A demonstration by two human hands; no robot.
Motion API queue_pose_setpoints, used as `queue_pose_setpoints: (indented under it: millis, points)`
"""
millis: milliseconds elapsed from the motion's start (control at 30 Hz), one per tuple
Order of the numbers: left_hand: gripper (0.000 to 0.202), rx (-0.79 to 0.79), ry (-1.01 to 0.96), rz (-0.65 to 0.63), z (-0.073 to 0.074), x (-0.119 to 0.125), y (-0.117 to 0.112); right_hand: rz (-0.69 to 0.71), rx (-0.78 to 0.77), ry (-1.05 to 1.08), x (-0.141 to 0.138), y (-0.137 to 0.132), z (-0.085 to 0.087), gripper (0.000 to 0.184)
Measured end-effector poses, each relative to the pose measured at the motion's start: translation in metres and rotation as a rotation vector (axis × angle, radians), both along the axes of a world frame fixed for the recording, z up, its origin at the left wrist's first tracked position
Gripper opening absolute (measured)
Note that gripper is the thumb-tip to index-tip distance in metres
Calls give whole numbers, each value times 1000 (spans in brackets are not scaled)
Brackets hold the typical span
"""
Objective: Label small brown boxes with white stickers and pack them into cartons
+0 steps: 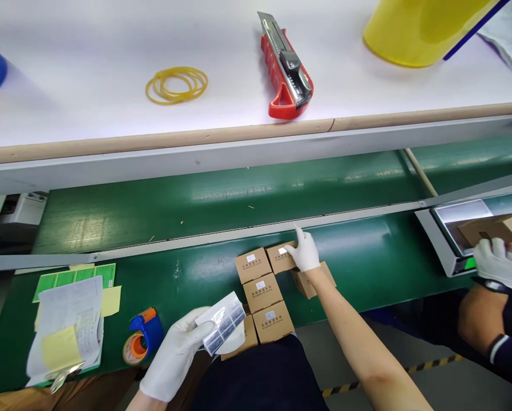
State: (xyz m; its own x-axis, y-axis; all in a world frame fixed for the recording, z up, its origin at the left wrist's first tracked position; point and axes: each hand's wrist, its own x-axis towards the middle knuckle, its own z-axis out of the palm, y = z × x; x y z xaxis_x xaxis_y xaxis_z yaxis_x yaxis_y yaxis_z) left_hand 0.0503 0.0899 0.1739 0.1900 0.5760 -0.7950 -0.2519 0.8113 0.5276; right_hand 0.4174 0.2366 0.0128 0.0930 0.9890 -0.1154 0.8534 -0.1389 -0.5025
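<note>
My left hand (179, 344), in a white glove, is closed on a sheet of printed silver labels (225, 326) with white backing. My right hand (306, 251), also gloved, rests at the right end of a small cardboard box (277, 264). Its thumb touches a white label on that box's top, and its index finger stretches away from the thumb. Beside it is another labelled box (253, 265). Nearer to me lie a labelled middle box (263, 293) and a labelled front box (273, 321). A tilted box (302, 283) lies partly behind my right wrist. Another box (250, 337) is partly hidden by the sheet.
A red box cutter (286, 74), blade exposed, and yellow rubber bands (176, 85) lie on the raised white shelf (230, 45). On the green bench (187, 274) are a tape dispenser (146, 334) and clipped papers (69, 319). At right, a co-worker's gloved hand (500, 262) touches a box on a scale (448, 234).
</note>
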Motion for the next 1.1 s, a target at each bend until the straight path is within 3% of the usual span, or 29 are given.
queue_pose_setpoints:
  millis: [133, 233, 333, 433, 567, 667, 867, 1000, 1100]
  points:
    - [39, 32, -5, -42, -1, -4, -4, -179, 81, -17, 50, -35, -2, 70]
    - [41, 49, -19, -54, -4, -6, -7, -240, 11, 64, 74, -86, -8, 83]
    - [42, 55, -19, -80, -9, -6, -11, -308, -113, 193, 70, -135, -16, 96]
    - [41, 74, -27, -85, -11, -3, -13, -313, -145, 252, 44, -157, -17, 99]
    - [40, 95, -8, -106, -6, 5, -12, -282, -128, 302, 5, -148, -13, 103]
    - [38, 113, 2, -112, -1, 8, -11, -295, -119, 300, -6, -132, -10, 104]
    - [37, 123, 5, -102, 3, 9, -16, -161, -27, 252, 22, -112, 6, 32]
    - [38, 100, 8, -73, 0, 8, -20, -35, -128, 274, 33, -98, 18, 23]
    - [38, 87, -11, -58, -3, 8, -23, 28, -205, 275, 27, -89, 16, 20]
